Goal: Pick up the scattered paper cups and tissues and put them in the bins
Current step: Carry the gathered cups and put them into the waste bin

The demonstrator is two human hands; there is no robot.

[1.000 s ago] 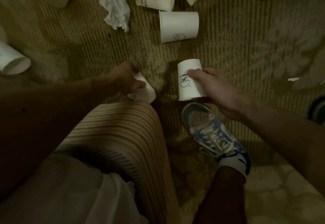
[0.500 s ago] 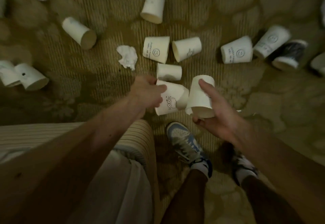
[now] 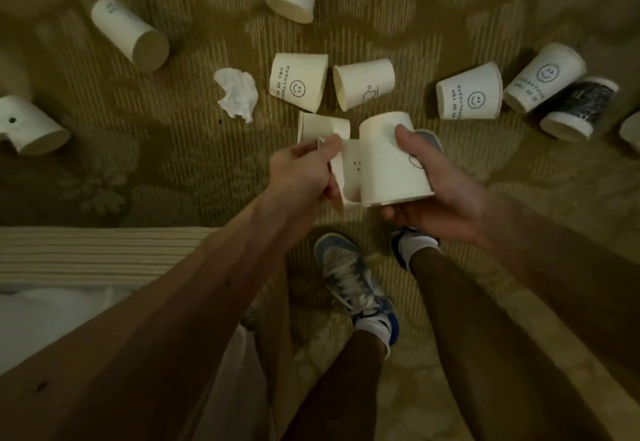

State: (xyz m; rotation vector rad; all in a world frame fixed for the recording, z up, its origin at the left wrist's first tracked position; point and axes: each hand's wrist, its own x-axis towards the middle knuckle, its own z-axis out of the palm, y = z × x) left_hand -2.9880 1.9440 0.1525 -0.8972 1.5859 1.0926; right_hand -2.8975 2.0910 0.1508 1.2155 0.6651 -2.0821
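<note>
Cups moved together since 0.5 s ago: left hand (image 3: 301, 174) pinches dented cup (image 3: 349, 179), right hand (image 3: 440, 194) wraps smooth tapered cup (image 3: 384, 167), their paper walls touching. Crumpled tissue (image 3: 237, 94) lies at 10 o'clock on ribbed carpet (image 3: 194, 149).

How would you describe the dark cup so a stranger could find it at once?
Start on the carpet and look far right. Beside the outermost smiley cup lies the dark cup, tipped over. It alone has a black patterned wall; its neighbours are white.
</note>
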